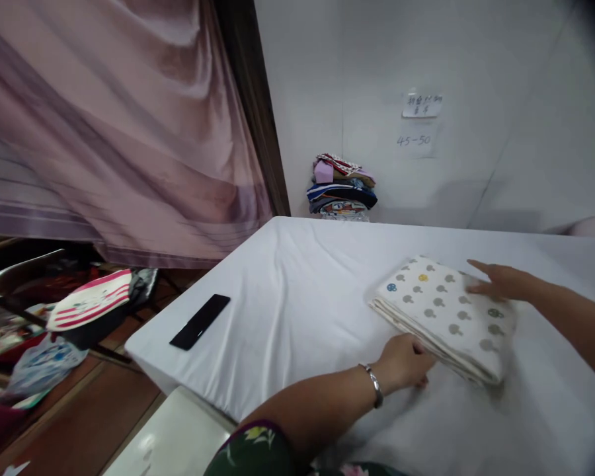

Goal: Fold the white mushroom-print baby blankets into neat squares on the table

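Folded cloth (441, 311), left hand (402, 362) at edge, grip unclear, right hand (500, 283) spread, bag (44, 362), contents unclear

Left sleeve (277, 456), about six o'clock: dark green cloth, flower print. Yellow bloom (254, 433) near cuff, pale leaves beside it. Narrow purple edging rims cuff; sleeve stops well above wrist, left forearm (317, 403) bare beyond. Silver-coloured bracelet (374, 385) just behind left hand (404, 362), near five o'clock: shiny, curved band, surface detail too small to tell. Right hand (500, 281) and right forearm (570, 317), three to four o'clock: bare. Dark garment cloth (364, 469), between five and six: pinkish flower patch, partly cut off.
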A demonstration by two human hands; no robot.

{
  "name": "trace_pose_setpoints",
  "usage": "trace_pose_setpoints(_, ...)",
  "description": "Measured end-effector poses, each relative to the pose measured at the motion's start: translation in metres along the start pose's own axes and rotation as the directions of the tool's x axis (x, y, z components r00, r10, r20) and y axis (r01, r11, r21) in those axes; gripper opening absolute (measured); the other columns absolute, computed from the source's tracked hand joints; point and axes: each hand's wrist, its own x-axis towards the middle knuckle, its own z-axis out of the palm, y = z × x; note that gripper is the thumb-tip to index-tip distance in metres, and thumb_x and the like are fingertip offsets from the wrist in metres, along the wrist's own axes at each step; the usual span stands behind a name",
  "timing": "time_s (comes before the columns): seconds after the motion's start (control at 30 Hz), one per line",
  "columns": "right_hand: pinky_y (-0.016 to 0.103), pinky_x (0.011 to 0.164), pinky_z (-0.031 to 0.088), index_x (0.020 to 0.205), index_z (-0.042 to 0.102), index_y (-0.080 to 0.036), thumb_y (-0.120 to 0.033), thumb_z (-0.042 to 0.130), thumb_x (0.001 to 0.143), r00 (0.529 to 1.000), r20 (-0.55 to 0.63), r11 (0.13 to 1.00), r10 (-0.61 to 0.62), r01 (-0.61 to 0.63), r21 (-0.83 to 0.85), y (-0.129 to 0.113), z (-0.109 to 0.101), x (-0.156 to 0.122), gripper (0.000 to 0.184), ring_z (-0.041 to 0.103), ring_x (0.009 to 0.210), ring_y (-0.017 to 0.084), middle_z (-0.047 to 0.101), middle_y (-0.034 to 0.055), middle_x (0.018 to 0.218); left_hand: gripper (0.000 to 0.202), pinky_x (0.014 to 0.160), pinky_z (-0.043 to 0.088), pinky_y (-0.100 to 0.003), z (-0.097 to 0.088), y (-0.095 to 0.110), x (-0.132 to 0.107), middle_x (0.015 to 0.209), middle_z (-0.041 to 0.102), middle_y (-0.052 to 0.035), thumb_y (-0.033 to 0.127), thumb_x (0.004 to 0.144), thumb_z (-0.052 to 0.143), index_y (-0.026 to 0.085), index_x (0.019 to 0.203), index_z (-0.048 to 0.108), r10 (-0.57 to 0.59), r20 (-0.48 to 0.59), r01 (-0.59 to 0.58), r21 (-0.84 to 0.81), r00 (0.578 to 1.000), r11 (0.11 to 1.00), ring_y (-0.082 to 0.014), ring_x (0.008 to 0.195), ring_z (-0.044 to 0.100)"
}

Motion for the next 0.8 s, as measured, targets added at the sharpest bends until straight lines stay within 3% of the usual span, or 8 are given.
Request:
trace_pose_setpoints(0.07,0.048,0.085,0.041,0.098,0.066,-0.013,-0.030,0.060,0.066,0.997,0.068,0.999,-0.032,0.032,-0.001,0.006,0.004,-0.010,0.037,0.059,0.097,0.037,0.065,0.0217,0.102,0.016,0.043,0.044,-0.022,0.004,0.003,0.001,0.051,0.050,0.0029,0.031,0.070,0.058,0.016,0.071,0.053,0.015,0.050,-0.018,0.061,0.999,0.998,-0.0130,0.047,0.056)
trace_pose_setpoints(0.17,0.042,0.092,0.040,0.100,0.064,-0.020,-0.033,0.052,0.073,0.993,0.085,0.995,-0.085,0.081,0.058,-0.003,0.018,-0.048,0.032,0.054,0.108,0.031,0.061,0.0133,0.116,0.015,0.050,0.044,-0.020,-0.024,0.016,-0.001,0.061,0.056,0.0011,0.030,0.074,0.055,0.016,0.076,0.057,0.194,-0.026,-0.186,0.184,0.981,0.965,-0.0109,0.054,0.056)
trace_pose_setpoints(0.23,0.038,0.087,0.045,0.100,0.064,-0.021,-0.038,0.048,0.077,0.995,0.064,0.993,-0.071,0.064,0.102,-0.019,0.025,-0.080,0.033,0.058,0.101,0.028,0.063,0.0091,0.112,0.011,0.063,0.045,-0.022,-0.054,0.029,0.001,0.074,0.060,-0.0007,0.025,0.078,0.051,0.017,0.077,0.059,0.413,-0.221,-0.309,0.387,0.884,0.869,-0.0114,0.068,0.055)
trace_pose_setpoints(0.3,0.036,0.077,0.049,0.093,0.065,-0.024,-0.041,0.045,0.079,0.993,0.094,0.981,-0.070,0.051,0.189,-0.040,0.028,-0.111,0.029,0.062,0.090,0.025,0.068,0.0052,0.098,0.014,0.074,0.044,-0.025,-0.081,0.042,0.008,0.085,0.061,-0.0010,0.023,0.081,0.049,0.019,0.086,0.061,0.557,-0.274,-0.337,0.566,0.784,0.753,-0.0124,0.076,0.054)
trace_pose_setpoints(0.4,0.033,0.072,0.048,0.087,0.065,-0.025,-0.042,0.043,0.083,0.955,0.176,0.959,-0.240,0.206,0.193,-0.070,0.029,-0.140,0.028,0.060,0.084,0.022,0.067,0.0044,0.092,0.021,0.085,0.041,-0.027,-0.104,0.052,0.024,0.100,0.059,-0.0021,0.019,0.082,0.050,0.022,0.099,0.061,0.677,-0.102,-0.417,0.718,0.728,0.557,-0.0148,0.095,0.051)
trace_pose_setpoints(0.53,0.034,0.070,0.046,0.086,0.065,-0.025,-0.041,0.040,0.087,0.932,0.190,0.949,-0.308,0.315,-0.006,-0.088,0.029,-0.152,0.030,0.058,0.083,0.022,0.065,0.0063,0.091,0.021,0.087,0.041,-0.029,-0.113,0.055,0.042,0.107,0.057,-0.0028,0.017,0.083,0.049,0.023,0.098,0.063,0.599,0.175,-0.461,0.810,0.781,0.364,-0.0172,0.104,0.048)
trace_pose_setpoints(0.63,0.035,0.066,0.046,0.085,0.065,-0.024,-0.038,0.038,0.088,0.928,0.207,0.938,-0.309,0.333,-0.094,-0.089,0.030,-0.155,0.031,0.058,0.080,0.022,0.064,0.0067,0.087,0.020,0.083,0.042,-0.029,-0.117,0.058,0.045,0.107,0.056,-0.0038,0.018,0.083,0.049,0.022,0.097,0.062,0.542,0.245,-0.450,0.846,0.804,0.286,-0.0183,0.103,0.049)
trace_pose_setpoints(0.8,0.038,0.069,0.046,0.088,0.065,-0.024,-0.027,0.036,0.086,0.921,0.189,0.915,-0.341,0.372,-0.158,-0.087,0.033,-0.164,0.030,0.058,0.083,0.024,0.064,0.0084,0.089,0.021,0.081,0.040,-0.030,-0.114,0.066,0.046,0.109,0.055,-0.0050,0.011,0.081,0.047,0.021,0.091,0.062,0.556,0.370,-0.503,0.858,0.744,0.103,-0.0201,0.103,0.047)
